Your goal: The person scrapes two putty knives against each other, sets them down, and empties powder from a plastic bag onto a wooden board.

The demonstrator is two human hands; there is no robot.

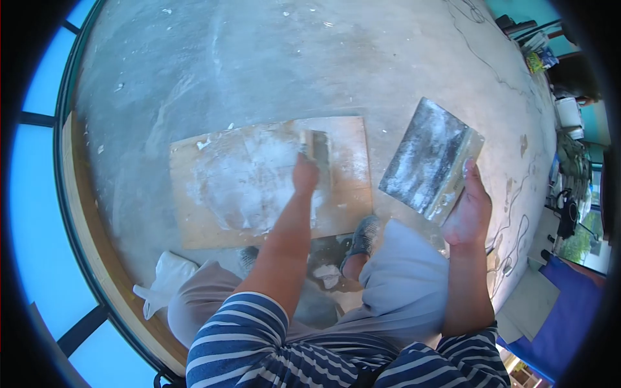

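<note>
My right hand holds up a wide putty knife by its back edge, thumb on top. Its broad grey blade is smeared with white and tilts over the floor. Slightly blurred, my left hand is closed on a second putty knife, whose blade is over the right part of a wooden board. White putty is spread across much of that board, which lies on the floor in front of my feet.
A white plastic bag lies by my left knee, near a wooden sill below windows. A crumpled white scrap lies between my feet. Cables run along the floor at right, near white buckets and a purple-covered surface.
</note>
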